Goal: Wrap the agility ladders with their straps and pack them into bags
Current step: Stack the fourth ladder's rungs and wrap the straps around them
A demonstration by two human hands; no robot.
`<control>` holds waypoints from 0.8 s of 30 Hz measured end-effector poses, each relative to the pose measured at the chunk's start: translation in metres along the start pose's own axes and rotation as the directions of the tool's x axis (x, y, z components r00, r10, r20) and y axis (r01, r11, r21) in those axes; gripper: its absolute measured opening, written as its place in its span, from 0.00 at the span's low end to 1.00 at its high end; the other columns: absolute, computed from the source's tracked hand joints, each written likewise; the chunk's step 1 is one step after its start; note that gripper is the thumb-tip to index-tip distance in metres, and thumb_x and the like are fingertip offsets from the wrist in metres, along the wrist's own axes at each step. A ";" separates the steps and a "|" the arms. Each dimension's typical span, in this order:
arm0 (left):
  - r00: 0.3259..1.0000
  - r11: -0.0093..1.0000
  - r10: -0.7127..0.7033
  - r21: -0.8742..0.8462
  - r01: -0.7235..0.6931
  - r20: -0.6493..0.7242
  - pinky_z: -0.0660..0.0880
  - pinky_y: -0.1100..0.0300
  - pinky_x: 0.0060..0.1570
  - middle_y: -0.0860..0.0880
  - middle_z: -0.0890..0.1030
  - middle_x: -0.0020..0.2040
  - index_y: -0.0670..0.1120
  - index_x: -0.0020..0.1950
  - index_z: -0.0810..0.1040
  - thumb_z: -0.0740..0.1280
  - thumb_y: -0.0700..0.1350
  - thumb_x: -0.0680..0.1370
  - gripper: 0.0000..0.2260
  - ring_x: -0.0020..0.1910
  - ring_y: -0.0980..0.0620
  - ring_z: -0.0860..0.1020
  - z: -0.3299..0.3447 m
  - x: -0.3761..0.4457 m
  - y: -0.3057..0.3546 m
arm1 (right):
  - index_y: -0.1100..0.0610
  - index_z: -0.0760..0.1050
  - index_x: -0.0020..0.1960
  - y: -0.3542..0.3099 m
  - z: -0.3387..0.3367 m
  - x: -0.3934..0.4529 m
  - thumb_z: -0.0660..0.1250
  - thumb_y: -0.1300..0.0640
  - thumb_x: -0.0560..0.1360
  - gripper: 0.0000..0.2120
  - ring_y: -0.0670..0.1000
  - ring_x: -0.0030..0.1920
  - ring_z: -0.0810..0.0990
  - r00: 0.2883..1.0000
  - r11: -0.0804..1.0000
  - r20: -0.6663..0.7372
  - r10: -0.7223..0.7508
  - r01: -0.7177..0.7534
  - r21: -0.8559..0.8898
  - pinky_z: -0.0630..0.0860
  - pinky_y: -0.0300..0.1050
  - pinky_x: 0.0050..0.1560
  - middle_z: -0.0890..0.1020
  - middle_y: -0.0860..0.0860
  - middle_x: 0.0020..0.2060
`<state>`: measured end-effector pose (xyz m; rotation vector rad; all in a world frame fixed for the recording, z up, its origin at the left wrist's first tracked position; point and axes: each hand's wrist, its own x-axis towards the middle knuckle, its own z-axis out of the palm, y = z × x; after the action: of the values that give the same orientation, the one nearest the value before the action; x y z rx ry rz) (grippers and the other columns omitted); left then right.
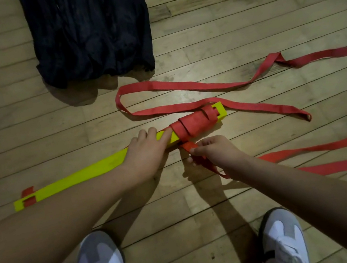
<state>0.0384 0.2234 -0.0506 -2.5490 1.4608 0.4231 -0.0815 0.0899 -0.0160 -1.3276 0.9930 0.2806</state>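
Dim overall, brightest on the wooden floor (194,86) at centre; corners darken. Hard shadows fall toward six o'clock. Wide-angle bending curves boards at nine and three o'clock.

Head camera looks steeply down, close over both hands (148,152), at the wooden floor (240,15).

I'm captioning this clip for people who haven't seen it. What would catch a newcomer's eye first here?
The bright yellow ladder rungs lie stacked across the wooden floor, with red strap wound around their right end. The left hand presses the rungs down while the right hand pinches the strap beneath the wrap. More loose strap snakes off to the right, and dark bags lie at the top.
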 end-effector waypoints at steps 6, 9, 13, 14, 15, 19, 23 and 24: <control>0.998 0.998 -0.062 -0.018 0.063 0.020 0.68 0.49 0.61 0.41 0.66 0.66 0.42 0.78 0.41 0.65 0.39 0.75 0.40 0.66 0.42 0.65 -0.010 0.009 0.003 | 0.65 0.78 0.41 0.004 -0.001 -0.003 0.65 0.65 0.77 0.07 0.50 0.33 0.79 1.000 0.998 0.000 -0.003 0.003 -0.059 0.76 0.36 0.34 0.84 0.61 0.39; 0.998 0.998 -0.064 0.014 0.064 -0.017 0.68 0.50 0.62 0.40 0.65 0.65 0.39 0.78 0.40 0.65 0.38 0.76 0.40 0.65 0.43 0.65 -0.016 0.017 0.001 | 0.66 0.80 0.45 0.001 -0.005 -0.002 0.66 0.62 0.77 0.08 0.51 0.35 0.80 1.000 0.996 0.015 -0.022 0.023 -0.085 0.77 0.40 0.39 0.85 0.59 0.39; 0.999 0.993 -0.045 0.106 0.046 -0.020 0.68 0.53 0.59 0.42 0.68 0.63 0.38 0.75 0.55 0.63 0.38 0.77 0.29 0.60 0.44 0.69 -0.016 0.023 -0.006 | 0.67 0.80 0.46 -0.004 -0.005 0.001 0.67 0.61 0.76 0.08 0.53 0.36 0.80 0.999 0.997 0.019 -0.042 0.043 -0.058 0.77 0.47 0.46 0.85 0.61 0.39; 0.999 0.990 -0.018 0.139 0.022 -0.033 0.68 0.53 0.58 0.42 0.68 0.62 0.39 0.73 0.59 0.61 0.39 0.78 0.25 0.59 0.45 0.69 -0.013 0.021 -0.008 | 0.68 0.80 0.46 -0.004 -0.004 0.002 0.67 0.61 0.77 0.08 0.53 0.36 0.80 0.999 0.997 0.021 -0.047 0.048 -0.064 0.77 0.46 0.45 0.85 0.61 0.39; 0.999 0.986 0.014 0.170 -0.006 -0.050 0.68 0.53 0.58 0.42 0.68 0.62 0.40 0.72 0.61 0.60 0.41 0.78 0.22 0.59 0.44 0.68 -0.010 0.018 -0.009 | 0.68 0.80 0.46 -0.004 -0.003 0.002 0.67 0.62 0.77 0.09 0.52 0.35 0.79 0.999 0.997 0.021 -0.050 0.051 -0.061 0.76 0.45 0.44 0.85 0.61 0.39; 0.990 0.968 0.143 0.207 -0.139 -0.005 0.64 0.48 0.66 0.38 0.59 0.73 0.42 0.77 0.51 0.56 0.55 0.82 0.29 0.69 0.39 0.64 0.002 0.002 -0.009 | 0.69 0.78 0.46 -0.002 -0.003 0.003 0.67 0.63 0.76 0.08 0.51 0.33 0.79 0.999 0.998 0.012 -0.051 0.051 -0.039 0.76 0.39 0.38 0.84 0.62 0.38; 0.976 0.969 0.209 0.120 -0.214 0.055 0.66 0.47 0.66 0.33 0.56 0.75 0.44 0.79 0.46 0.52 0.55 0.83 0.30 0.69 0.36 0.66 0.010 -0.019 -0.001 | 0.72 0.78 0.43 0.006 -0.002 0.002 0.66 0.67 0.75 0.07 0.51 0.30 0.78 0.999 0.997 0.008 -0.037 0.037 -0.066 0.77 0.41 0.37 0.82 0.61 0.35; 0.975 0.971 0.211 0.097 -0.218 0.071 0.66 0.48 0.65 0.33 0.56 0.75 0.45 0.79 0.44 0.52 0.52 0.83 0.29 0.69 0.36 0.66 0.009 -0.022 0.001 | 0.72 0.78 0.42 0.008 -0.003 0.002 0.65 0.68 0.75 0.07 0.51 0.30 0.77 0.999 0.997 0.005 -0.033 0.033 -0.073 0.77 0.41 0.36 0.82 0.60 0.34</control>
<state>0.0250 0.2436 -0.0522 -2.2877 1.6965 0.4373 -0.0872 0.0893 -0.0229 -1.4080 0.9649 0.2964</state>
